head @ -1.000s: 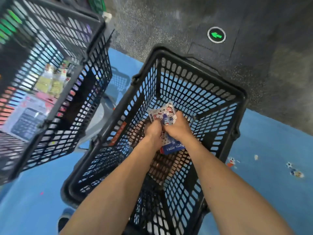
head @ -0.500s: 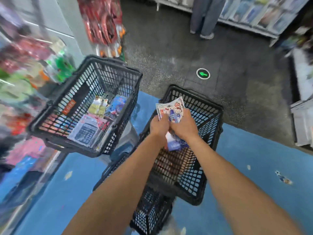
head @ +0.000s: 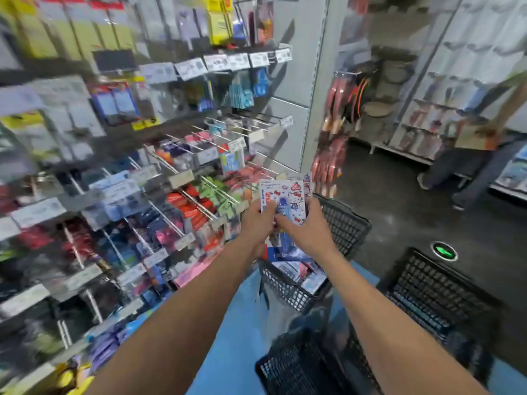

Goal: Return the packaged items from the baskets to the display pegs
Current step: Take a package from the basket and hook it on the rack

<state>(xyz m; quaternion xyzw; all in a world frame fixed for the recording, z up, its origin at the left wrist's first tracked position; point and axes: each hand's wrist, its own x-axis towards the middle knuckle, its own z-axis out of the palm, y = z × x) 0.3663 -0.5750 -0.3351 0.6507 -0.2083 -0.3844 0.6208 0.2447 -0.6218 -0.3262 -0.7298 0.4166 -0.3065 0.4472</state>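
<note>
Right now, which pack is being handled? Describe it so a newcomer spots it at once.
Find the peg wall on the left, then its lower right end above the black basket holding goods. There the left hand and right hand hold up a white pack printed with a red-and-blue cartoon cat, the only one neither hung nor lying in a basket.

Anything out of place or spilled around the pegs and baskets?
Nothing spilled or damaged shows. Several pegs at the display's upper right look bare among full rows. Left hand and right hand grip cartoon-printed packs. Blur hides small faults.
</note>
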